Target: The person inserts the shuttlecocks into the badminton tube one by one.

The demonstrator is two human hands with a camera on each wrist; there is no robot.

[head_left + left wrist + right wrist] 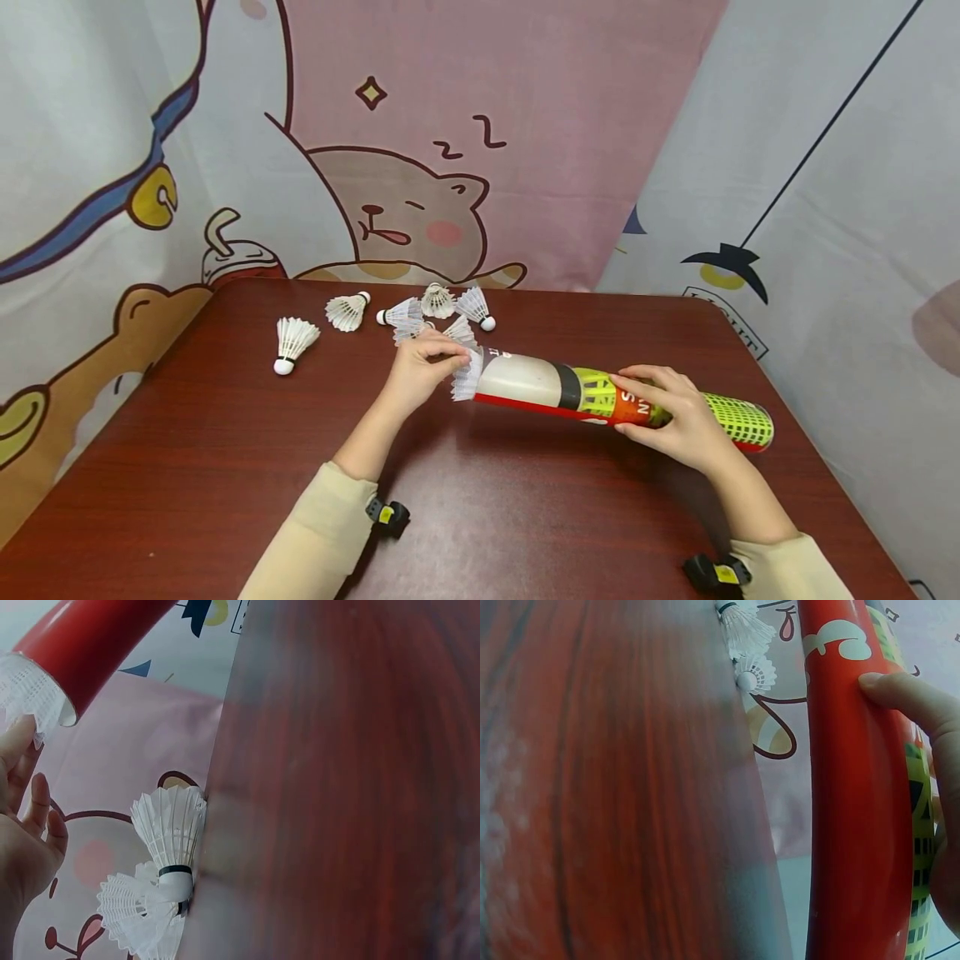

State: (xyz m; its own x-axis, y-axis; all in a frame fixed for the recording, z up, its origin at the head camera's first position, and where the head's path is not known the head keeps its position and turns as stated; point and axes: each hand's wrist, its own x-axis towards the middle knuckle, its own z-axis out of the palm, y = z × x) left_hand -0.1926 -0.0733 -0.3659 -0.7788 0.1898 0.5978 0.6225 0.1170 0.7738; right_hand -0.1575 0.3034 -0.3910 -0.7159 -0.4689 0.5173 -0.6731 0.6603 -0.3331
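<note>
the right hand (675, 412) grips the tube (615, 398) around its middle, fingers curled over the top and thumb under. the tube lies nearly level just above the table (225, 467), open end toward the left, far end out past the right hand near the table's right edge. in the right wrist view the thumb (907, 701) presses on the tube's red side.

the left hand (420, 371) pinches a shuttle (467, 377) at the tube's mouth. the feather skirt sticks out of the opening; the cork end cannot be seen. fingers are bunched on the upper feathers. in the left wrist view the fingers (34, 802) sit just below the red rim and the white skirt.

loose shuttles lie on the table behind the left hand, toward the far edge: one alone at far left (291, 342), standing on its cork; one lying on its side (348, 310); then a close cluster (438, 307), some touching. another (459, 330) lies just beside the left hand's knuckles.

both forearms wear cream sleeves (315, 542) with a small black-and-yellow unit (388, 515) at each wrist. a cartoon-print curtain (420, 167) hangs behind the table.
</note>
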